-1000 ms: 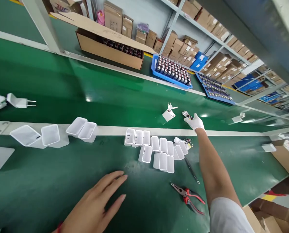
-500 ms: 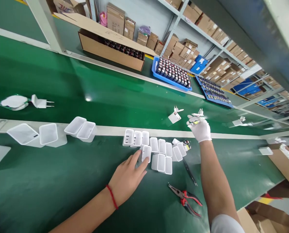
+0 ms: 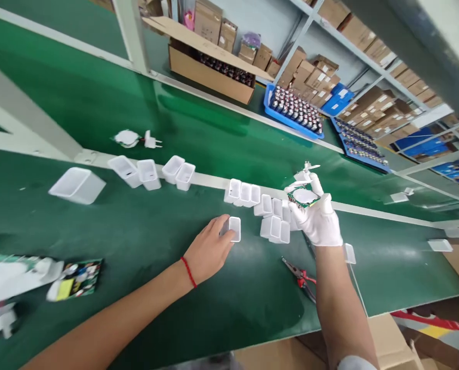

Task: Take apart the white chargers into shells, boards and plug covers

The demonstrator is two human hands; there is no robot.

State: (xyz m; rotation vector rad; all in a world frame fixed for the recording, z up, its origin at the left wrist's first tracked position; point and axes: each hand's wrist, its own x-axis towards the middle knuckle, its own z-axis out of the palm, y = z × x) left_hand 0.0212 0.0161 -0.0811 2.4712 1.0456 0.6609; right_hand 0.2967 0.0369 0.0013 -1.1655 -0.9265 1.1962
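Observation:
My bare left hand [image 3: 208, 251], a red string at its wrist, is closed on a small white plastic shell [image 3: 233, 228] at the near edge of a cluster of white shells [image 3: 270, 216] on the green bench. My right hand [image 3: 317, 218], in a white glove, is raised above the cluster and holds a green circuit board with a white plug part [image 3: 304, 195] between its fingers. Red-handled pliers [image 3: 302, 278] lie on the bench just left of my right forearm.
More white shells [image 3: 148, 172] line the white rail [image 3: 368, 209]. A white plug [image 3: 152, 141] lies on the conveyor belt. Blue trays of parts [image 3: 294, 109] and a cardboard box [image 3: 210, 74] stand at the back. Circuit boards [image 3: 75, 278] lie at near left.
My left hand reached to the cluster and closed on one shell. My right hand came back from the belt with the board and plug part. The view shifted to the left.

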